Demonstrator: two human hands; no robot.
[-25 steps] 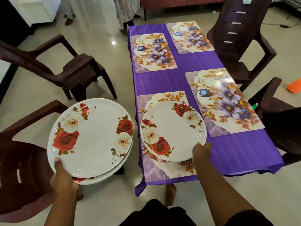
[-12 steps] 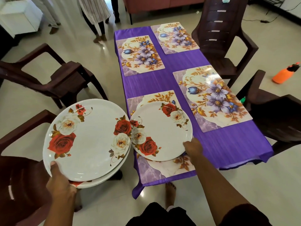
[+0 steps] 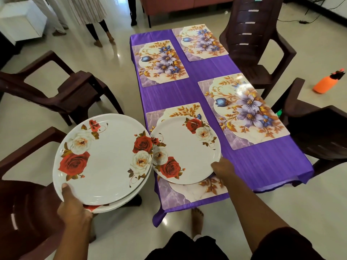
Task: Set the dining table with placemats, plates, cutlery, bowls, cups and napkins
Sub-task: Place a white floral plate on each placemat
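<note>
A purple-clothed table (image 3: pixel 249 162) carries several floral placemats. On the nearest left placemat (image 3: pixel 189 196) lies a white plate with red and white roses (image 3: pixel 185 149). My right hand (image 3: pixel 222 167) grips its near right rim. My left hand (image 3: pixel 74 207) holds a stack of matching rose plates (image 3: pixel 105 158) by the near edge, in the air to the left of the table above a chair. The near right placemat (image 3: pixel 242 107) and the two far placemats (image 3: pixel 161 62) (image 3: pixel 201 41) are bare.
Dark brown plastic chairs stand around the table: two on the left (image 3: pixel 62 91) (image 3: pixel 22 212), two on the right (image 3: pixel 259 40) (image 3: pixel 319 132). An orange spray bottle (image 3: pixel 327 83) lies on the floor at right. People's legs (image 3: pixel 99 32) stand beyond the table's far left.
The view has shifted, so the table sits further right and lower in frame. My right hand stays on the plate's rim on the near placemat; the stack stays in my left hand.
</note>
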